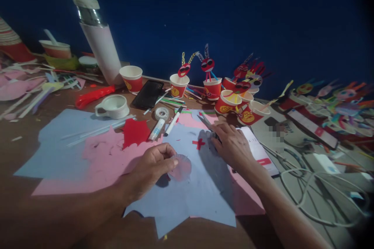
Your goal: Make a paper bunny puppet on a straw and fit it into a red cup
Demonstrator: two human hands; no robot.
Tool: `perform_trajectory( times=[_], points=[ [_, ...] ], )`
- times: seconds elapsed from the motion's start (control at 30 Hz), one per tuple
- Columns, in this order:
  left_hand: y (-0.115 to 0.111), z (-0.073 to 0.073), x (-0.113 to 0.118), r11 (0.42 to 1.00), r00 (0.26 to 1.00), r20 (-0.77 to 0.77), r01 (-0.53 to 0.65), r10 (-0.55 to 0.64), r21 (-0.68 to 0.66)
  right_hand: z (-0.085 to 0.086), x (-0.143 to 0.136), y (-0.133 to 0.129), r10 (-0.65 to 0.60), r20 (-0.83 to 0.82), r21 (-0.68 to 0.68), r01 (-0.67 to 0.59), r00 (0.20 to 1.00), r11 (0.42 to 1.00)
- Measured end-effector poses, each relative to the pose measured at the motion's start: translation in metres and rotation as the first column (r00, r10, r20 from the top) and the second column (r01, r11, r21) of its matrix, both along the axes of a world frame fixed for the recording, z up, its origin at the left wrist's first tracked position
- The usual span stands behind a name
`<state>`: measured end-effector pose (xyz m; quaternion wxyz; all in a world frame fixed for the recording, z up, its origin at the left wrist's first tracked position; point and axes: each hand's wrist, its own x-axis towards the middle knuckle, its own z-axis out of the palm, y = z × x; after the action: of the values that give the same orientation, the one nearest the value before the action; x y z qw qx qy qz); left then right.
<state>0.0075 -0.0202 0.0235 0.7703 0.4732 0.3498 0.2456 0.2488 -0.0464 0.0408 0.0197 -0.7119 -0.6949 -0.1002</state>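
Observation:
My left hand (159, 159) pinches a thin, see-through, pinkish round disc (182, 168) between thumb and finger, just above light blue paper (175, 198). To the right, my right hand (229, 138) is closed over a pair of scissors (206, 120); the blades point away to the upper left and the handles are mostly hidden under the fingers. A small red paper cross (198, 144) lies on the blue paper between my hands. Beyond it are a black-capped marker (173, 121), a glue tube (157, 129) and a roll of tape (162, 113).
Pink paper (102, 171) and a red scrap (136, 132) lie at left, near a white mug (112, 107). Behind stand a tall flask (101, 46), a dark phone (148, 94) and paper cups (212, 87) with cut-out figures. At right are a lit phone (270, 163) and looped cable (300, 202).

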Motion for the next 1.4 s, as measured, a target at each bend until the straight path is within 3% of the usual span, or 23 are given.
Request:
perform_trajectory(
  times=[0.1,0.2,0.37,0.8,1.1,1.27,1.4],
  points=[
    [0.000,0.000,0.000,1.000,1.000,-0.005,0.012,-0.012,0.007,-0.001,-0.008,-0.004,0.063,-0.073,0.061,-0.059,0.995,0.996],
    [-0.001,0.000,0.000,1.000,1.000,-0.005,0.015,-0.015,0.000,-0.002,-0.016,-0.006,0.129,-0.183,0.002,-0.131,0.975,0.991],
    [0.000,0.001,0.000,1.000,1.000,-0.012,-0.005,0.005,0.003,-0.006,-0.022,-0.001,0.102,-0.286,-0.065,-0.126,0.953,0.990],
    [0.000,0.002,0.001,0.998,0.999,-0.045,0.015,-0.017,-0.055,0.000,-0.029,0.017,0.087,-0.221,-0.223,-0.137,0.971,0.965],
    [0.000,0.000,0.000,0.999,1.000,-0.014,0.015,-0.016,-0.041,-0.003,-0.030,0.014,0.145,-0.218,-0.143,-0.178,0.965,0.973],
    [0.001,-0.001,0.000,0.999,1.000,-0.020,0.004,-0.005,-0.045,0.008,-0.029,0.010,0.204,-0.271,-0.087,-0.235,0.941,0.968],
    [0.000,0.001,0.001,0.999,0.999,-0.035,0.003,-0.004,-0.032,0.019,-0.023,0.010,0.272,-0.405,-0.026,-0.309,0.873,0.951]
  ],
)
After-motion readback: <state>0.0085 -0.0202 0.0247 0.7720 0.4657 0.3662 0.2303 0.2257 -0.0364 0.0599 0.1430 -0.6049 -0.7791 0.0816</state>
